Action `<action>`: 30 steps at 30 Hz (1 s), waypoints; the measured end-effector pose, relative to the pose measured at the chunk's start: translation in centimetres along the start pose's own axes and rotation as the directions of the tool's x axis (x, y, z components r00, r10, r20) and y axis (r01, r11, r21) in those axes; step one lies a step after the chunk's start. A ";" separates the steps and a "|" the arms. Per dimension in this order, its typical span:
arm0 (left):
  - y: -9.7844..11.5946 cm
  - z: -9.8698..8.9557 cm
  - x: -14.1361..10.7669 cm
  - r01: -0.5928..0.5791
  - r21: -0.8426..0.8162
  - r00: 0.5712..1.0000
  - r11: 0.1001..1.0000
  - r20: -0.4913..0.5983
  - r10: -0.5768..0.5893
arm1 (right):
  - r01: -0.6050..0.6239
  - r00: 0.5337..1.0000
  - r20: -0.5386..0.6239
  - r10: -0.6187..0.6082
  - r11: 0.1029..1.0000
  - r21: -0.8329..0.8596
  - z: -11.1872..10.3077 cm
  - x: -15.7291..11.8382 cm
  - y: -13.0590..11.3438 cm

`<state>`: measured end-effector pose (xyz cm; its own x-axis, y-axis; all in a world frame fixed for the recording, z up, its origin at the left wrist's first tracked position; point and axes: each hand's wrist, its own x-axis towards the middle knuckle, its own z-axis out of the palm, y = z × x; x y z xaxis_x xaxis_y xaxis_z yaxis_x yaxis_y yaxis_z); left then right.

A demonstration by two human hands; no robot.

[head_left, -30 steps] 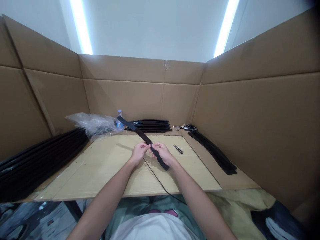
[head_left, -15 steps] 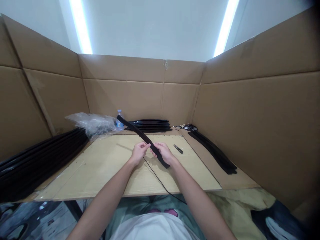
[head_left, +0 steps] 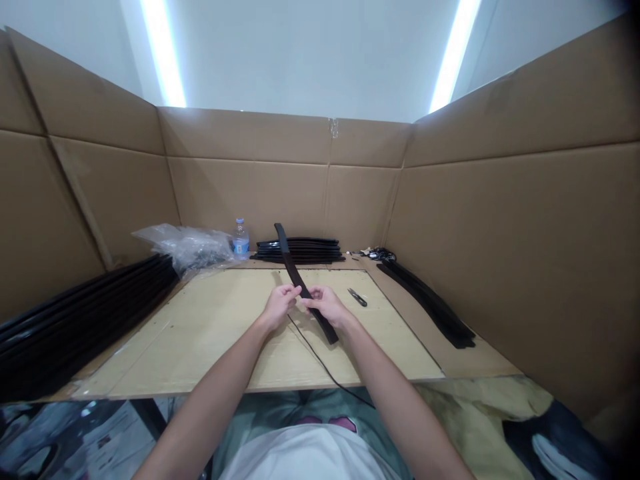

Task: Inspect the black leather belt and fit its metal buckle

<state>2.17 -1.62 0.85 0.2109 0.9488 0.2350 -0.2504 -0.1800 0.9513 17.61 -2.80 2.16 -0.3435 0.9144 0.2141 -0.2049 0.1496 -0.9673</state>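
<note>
Swung rightward since the earlier frame: the far end of the black strip [head_left: 295, 273], then in front of the bottle [head_left: 241, 241], now before the rear stack of black strips [head_left: 315, 250]. The strip passes between the hands, raised over the board [head_left: 200, 333]; its long axis runs obliquely from beyond them, slightly leftward, to a near end just beside my right wrist. Left hand [head_left: 280, 307]: nearly closed, thumb and forefinger pinching the strip's left edge. Right hand [head_left: 327, 307]: partly closed, thumb across the strip, fingers curled at its right side; of the two, it lies nearer the short lower end. Whether anything small sits between the fingertips, I cannot tell. Outward from the grip: a thin cord [head_left: 319, 361] trails from below the left hand toward me; snips [head_left: 358, 297] lie right of the right hand, slightly beyond it; more strips [head_left: 430, 303] lie farther right.
</note>
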 end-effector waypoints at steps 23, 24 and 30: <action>0.0 -0.1 0.2 -0.019 0.043 0.996 0.999 -0.090 0.023 | -0.032 0.999 -0.025 0.033 0.999 0.030 0.0 0.4 0.0; 0.0 -0.1 0.2 -0.021 0.048 0.994 0.999 -0.104 0.026 | -0.025 0.999 -0.028 0.026 0.999 0.032 0.0 0.5 0.1; 0.0 0.1 0.1 -0.032 0.067 0.994 0.997 -0.102 0.039 | 0.000 0.998 -0.064 0.000 1.000 -0.010 0.0 0.4 0.3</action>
<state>2.26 -1.53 0.94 0.1037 0.9625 0.2505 -0.1934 -0.2275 0.9544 17.44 -2.36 1.93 -0.2835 0.9367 0.2054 -0.1960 0.1530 -0.9686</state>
